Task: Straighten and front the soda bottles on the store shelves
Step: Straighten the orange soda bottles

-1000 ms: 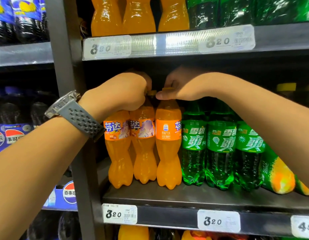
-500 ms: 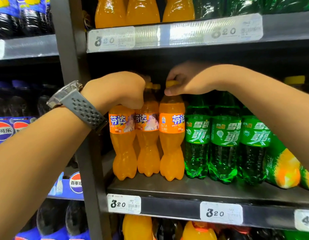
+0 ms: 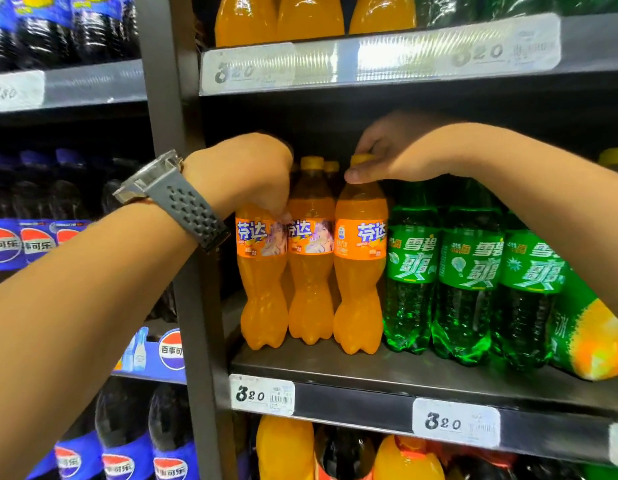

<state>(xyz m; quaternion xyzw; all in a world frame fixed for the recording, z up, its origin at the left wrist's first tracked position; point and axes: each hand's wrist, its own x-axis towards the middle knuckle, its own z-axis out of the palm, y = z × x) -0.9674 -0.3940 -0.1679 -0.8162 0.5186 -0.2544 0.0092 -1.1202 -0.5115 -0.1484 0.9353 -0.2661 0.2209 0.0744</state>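
Newbie: Bottles first, where do the orange ones sit right now?

Regular: three of them stand upright side by side at the left end of the middle shelf (image 3: 369, 372), close to its front edge and right next to the dark upright post (image 3: 182, 271). So you've got the left orange bottle (image 3: 262, 289), the middle orange bottle (image 3: 311, 289) and the right orange bottle (image 3: 359, 289). More orange caps poke up behind them. A row of green soda bottles (image 3: 411, 289) starts just beside the right one.

Newbie: and the hands?

Regular: left hand (image 3: 245, 174), with a grey-strapped watch (image 3: 165, 188) on the wrist, is curled round the top of the left orange bottle. The fingers bury the cap, so I can't really tell if it's got the cap or the neck. Looks like the neck tbh. Right hand (image 3: 387, 150) reaches in over the green ones and pinches the yellow cap of the right orange bottle, thumb (image 3: 356, 175) pressed on the neck just under it.

Newbie: labels lined up?

Regular: not quite. Left and middle show the logo on the left of the label and a picture on the right. The right bottle is turned differently, logo toward the right and a small blue mark at the left.

Newbie: anything else around?

Regular: white price tags (image 3: 262, 396) on the shelf's front rail, and cola bottles (image 3: 33, 244) with blue labels in the bay left of the post.
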